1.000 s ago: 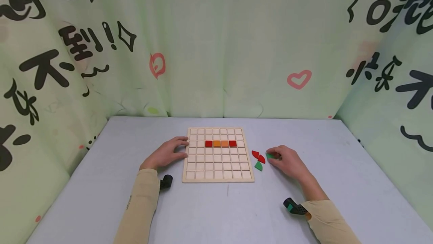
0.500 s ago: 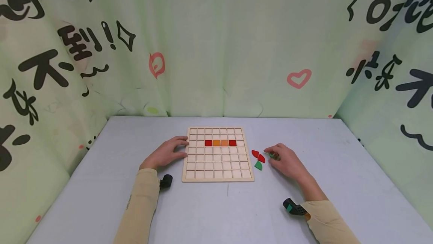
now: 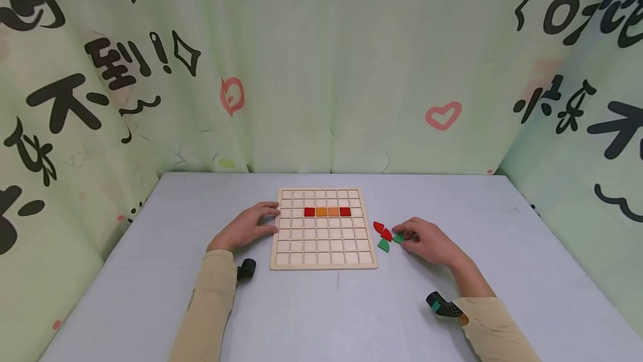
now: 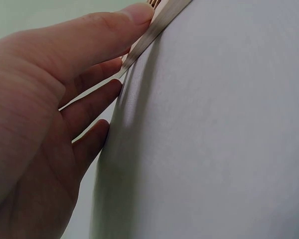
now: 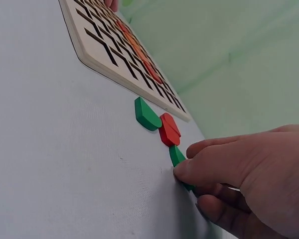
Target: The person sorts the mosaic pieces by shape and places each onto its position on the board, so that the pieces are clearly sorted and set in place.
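A wooden grid board (image 3: 324, 260) lies on the table with a row of red and orange squares (image 3: 327, 212) set in its cells. My left hand (image 3: 247, 226) rests at the board's left edge, thumb and fingers nearly straight, fingertips right at the frame. To the right of the board, my right hand (image 3: 424, 239) pinches a green quarter-round piece (image 5: 176, 155) with thumb and fingers, low over the table. The tip of this piece comes up against two red quarter-round pieces (image 5: 169, 130); the fingers hide its other end. Another green quarter-round piece (image 5: 146, 115) lies nearer the board.
A white cloth covers the table (image 3: 311, 317). Pale green curtains (image 3: 326, 72) with black lettering and red hearts stand behind it and on both sides. A black wrist device (image 3: 444, 304) sits under the right forearm, another black device (image 3: 246, 269) at the left.
My right hand has shifted, bringing the green piece against the red pieces, and the nearer red one has slid slightly left. The left hand and the board keep their places.
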`<state>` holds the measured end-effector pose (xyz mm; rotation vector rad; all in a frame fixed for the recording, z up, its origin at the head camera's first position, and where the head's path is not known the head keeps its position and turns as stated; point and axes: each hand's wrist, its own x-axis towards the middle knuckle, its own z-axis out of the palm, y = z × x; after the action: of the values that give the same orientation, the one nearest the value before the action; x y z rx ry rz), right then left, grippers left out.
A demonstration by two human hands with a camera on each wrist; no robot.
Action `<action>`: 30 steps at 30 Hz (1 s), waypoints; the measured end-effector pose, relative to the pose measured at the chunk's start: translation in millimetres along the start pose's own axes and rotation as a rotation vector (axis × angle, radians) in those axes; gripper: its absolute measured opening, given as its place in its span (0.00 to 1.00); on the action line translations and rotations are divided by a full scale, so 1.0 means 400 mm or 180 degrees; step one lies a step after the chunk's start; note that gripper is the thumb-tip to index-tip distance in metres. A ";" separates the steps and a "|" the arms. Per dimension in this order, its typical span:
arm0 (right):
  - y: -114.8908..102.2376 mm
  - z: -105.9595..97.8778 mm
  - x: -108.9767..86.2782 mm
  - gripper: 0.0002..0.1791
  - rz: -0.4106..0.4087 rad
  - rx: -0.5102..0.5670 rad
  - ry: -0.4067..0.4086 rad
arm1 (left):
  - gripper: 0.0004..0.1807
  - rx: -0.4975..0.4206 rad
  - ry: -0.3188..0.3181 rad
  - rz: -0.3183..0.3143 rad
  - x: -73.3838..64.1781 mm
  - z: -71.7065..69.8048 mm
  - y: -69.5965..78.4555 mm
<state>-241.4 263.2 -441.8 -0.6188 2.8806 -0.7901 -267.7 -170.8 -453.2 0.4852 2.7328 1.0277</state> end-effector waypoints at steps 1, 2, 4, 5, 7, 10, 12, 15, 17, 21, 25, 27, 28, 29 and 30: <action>0.000 0.000 0.000 0.16 0.0007 -0.0006 0.0020 | 0.28 0.0007 -0.0002 0.0011 0.001 0.001 -0.001; 0.000 0.001 0.000 0.15 0.0016 -0.0011 0.0046 | 0.28 0.0012 -0.0001 0.0020 0.001 0.001 -0.002; -0.001 0.002 0.001 0.15 0.0046 -0.0016 0.0086 | 0.28 0.0005 -0.0005 0.0010 0.003 0.001 -0.004; -0.001 0.003 0.001 0.15 0.0050 -0.0011 0.0099 | 0.28 0.0000 -0.0009 0.0019 0.003 0.001 -0.005; -0.002 0.003 0.002 0.15 0.0064 -0.0019 0.0124 | 0.28 -0.0006 -0.0013 0.0054 0.002 0.001 -0.007; -0.005 0.003 0.004 0.14 0.0074 -0.0045 0.0175 | 0.28 -0.0039 -0.0023 0.0101 0.001 -0.001 -0.010; -0.008 0.000 0.007 0.14 0.0115 -0.0052 0.0241 | 0.28 -0.0050 -0.0029 0.0138 0.001 -0.001 -0.014; -0.016 -0.001 0.016 0.15 0.0184 -0.0040 0.0368 | 0.28 -0.0059 -0.0034 0.0160 0.002 0.000 -0.018; -0.023 -0.004 0.023 0.15 0.0195 -0.0022 0.0451 | 0.28 -0.0064 -0.0030 0.0170 0.003 0.001 -0.019; -0.042 -0.007 0.044 0.15 0.0136 -0.0015 0.0529 | 0.28 -0.0058 -0.0024 0.0178 0.002 0.002 -0.018; -0.071 -0.010 0.071 0.15 0.0064 -0.0012 0.0466 | 0.27 -0.0011 -0.0032 0.0179 0.002 0.002 -0.018; -0.090 -0.011 0.085 0.15 0.0060 0.0004 0.0429 | 0.27 0.0019 -0.0026 0.0188 0.002 0.001 -0.018; -0.099 -0.011 0.093 0.15 0.0047 0.0010 0.0412 | 0.27 0.0034 -0.0022 0.0197 0.003 0.001 -0.018; -0.108 -0.011 0.100 0.15 0.0047 0.0025 0.0391 | 0.27 0.0029 -0.0022 0.0182 0.003 0.001 -0.018; -0.117 -0.010 0.107 0.15 0.0048 0.0041 0.0370 | 0.27 0.0030 -0.0020 0.0169 0.004 0.001 -0.018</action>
<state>-264.5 211.1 -414.0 -0.5674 2.9778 -0.8695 -270.8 -175.0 -458.2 0.5643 2.7343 1.0242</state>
